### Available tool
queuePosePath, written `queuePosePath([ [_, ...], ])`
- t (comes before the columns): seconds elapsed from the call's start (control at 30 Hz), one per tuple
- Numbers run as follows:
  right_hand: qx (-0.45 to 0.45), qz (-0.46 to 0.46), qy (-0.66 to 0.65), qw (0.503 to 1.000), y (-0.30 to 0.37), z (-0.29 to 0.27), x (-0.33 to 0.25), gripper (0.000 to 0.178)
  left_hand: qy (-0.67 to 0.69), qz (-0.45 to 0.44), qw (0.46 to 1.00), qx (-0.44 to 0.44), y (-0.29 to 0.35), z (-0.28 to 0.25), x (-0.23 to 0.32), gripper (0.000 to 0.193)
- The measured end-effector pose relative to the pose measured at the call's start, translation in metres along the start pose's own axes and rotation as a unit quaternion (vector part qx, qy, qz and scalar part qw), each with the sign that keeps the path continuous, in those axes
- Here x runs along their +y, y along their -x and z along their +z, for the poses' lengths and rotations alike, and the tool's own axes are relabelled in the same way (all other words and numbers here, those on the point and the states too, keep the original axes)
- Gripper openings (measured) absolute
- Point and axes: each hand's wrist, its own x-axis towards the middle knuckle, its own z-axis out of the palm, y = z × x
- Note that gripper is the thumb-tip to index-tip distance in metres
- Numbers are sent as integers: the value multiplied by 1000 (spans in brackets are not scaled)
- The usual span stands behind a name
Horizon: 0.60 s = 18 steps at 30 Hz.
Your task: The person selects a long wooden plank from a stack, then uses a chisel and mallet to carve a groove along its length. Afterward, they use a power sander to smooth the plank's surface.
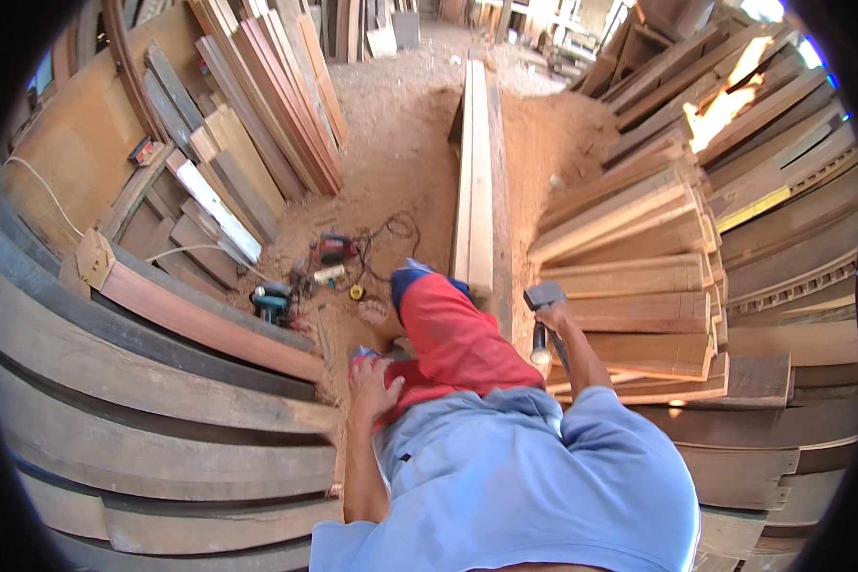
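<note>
My left hand (375,383) lies on my red trouser leg near the knee, its fingers spread and holding nothing. On the other side, my right hand (557,316) is closed round a hammer with a dark, blocky head (543,294). Just below that head hangs a black handle with a pale round end (540,357). It looks to be in the same hand, but its other end is hidden. Ahead of my legs, pale planed timbers (472,191) lie lengthwise on a darker beam (498,200).
Stacked boards (629,276) crowd the right side, and long planks (171,419) fill the left. A red power tool (333,250), a teal power tool (271,303) and a yellow tape measure (356,292) sit on the sawdust-covered floor (400,124). Upright boards (267,105) lean at the far left.
</note>
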Motion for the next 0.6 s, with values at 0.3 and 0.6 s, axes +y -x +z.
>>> queuePosePath([
  [0.3, -72, -41, 22, 996, -33, 81, 19, 31, 151, -162, 975, -20, 1, -40, 10, 48],
  [0.6, 16, -81, -44, 996, -107, 71, 40, 55, 313, -76, 947, 6, -182, -3, 93, 62],
])
